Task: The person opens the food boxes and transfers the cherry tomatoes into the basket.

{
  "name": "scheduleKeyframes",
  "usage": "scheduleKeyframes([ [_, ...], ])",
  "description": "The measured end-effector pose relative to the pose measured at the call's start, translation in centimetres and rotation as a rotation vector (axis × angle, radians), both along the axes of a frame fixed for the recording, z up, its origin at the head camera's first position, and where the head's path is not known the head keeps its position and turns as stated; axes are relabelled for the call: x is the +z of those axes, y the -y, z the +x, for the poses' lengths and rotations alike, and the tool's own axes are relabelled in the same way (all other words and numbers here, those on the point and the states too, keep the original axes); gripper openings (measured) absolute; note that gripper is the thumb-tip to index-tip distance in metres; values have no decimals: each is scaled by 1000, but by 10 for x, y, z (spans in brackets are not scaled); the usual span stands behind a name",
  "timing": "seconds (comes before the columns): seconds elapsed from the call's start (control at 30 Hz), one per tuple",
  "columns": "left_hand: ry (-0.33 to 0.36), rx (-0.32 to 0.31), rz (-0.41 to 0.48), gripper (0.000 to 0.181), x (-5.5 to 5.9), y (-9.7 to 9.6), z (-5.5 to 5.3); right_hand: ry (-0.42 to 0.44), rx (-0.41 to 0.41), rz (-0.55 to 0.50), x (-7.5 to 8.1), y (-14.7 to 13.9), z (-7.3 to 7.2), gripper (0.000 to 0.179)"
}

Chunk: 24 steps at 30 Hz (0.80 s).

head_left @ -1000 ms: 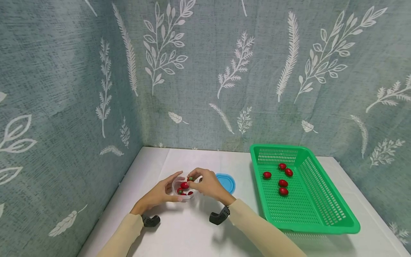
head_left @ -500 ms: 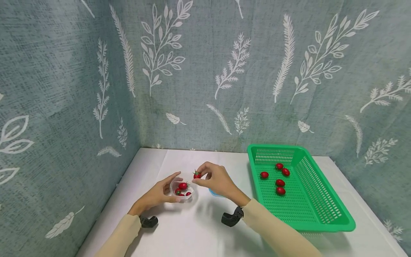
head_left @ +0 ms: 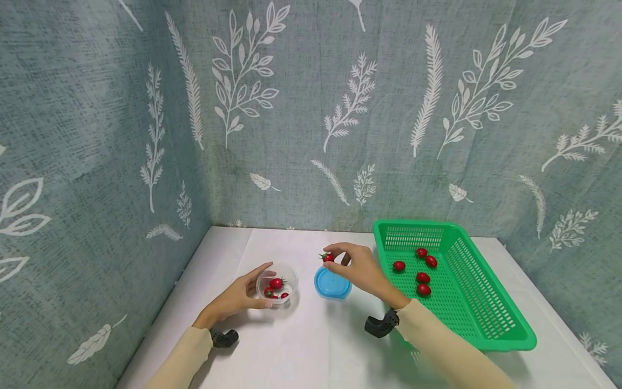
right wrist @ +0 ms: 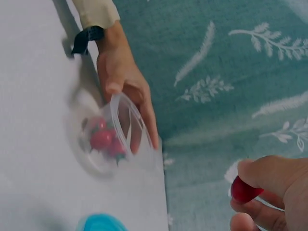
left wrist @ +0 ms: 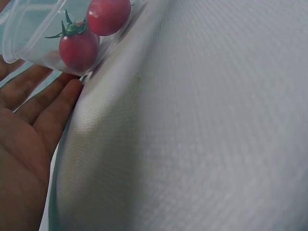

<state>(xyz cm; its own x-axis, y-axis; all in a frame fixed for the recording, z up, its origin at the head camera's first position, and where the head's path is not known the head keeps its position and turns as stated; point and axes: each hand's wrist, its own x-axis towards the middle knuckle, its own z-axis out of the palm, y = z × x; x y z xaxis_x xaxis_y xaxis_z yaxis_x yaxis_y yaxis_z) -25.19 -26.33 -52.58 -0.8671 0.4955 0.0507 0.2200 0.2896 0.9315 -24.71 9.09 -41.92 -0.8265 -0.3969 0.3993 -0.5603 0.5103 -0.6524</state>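
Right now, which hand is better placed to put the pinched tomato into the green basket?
Probably the right hand: it pinches the tomato and is nearer the green basket. The left hand is around the clear cup, farther away.

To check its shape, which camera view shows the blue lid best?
The head view: the blue lid is whole there. The right wrist view shows only part, cut off below; the left wrist view, none.

red tomato [head_left: 329, 258]: green-capped, held aloft | clear tub [head_left: 288, 273]: upright, perhaps four tomatoes [head_left: 276, 283] inside
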Motion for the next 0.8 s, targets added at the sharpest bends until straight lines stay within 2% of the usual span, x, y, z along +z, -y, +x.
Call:
scheduleKeyframes([
  [0.1,0,3,2,103,0,0,1,-8,-8,-20,0,-11,-1,32],
  [0.27,-3,-1,-1,104,1,0,1,57,-42,-22,4,-31,2,25],
  [0.5,9,7,7,104,-2,0,1,82,-85,-16,4,-63,1,27],
  [0.8,8,-11,11,104,-1,1,-1,58,-180,33,0,-109,-3,27],
])
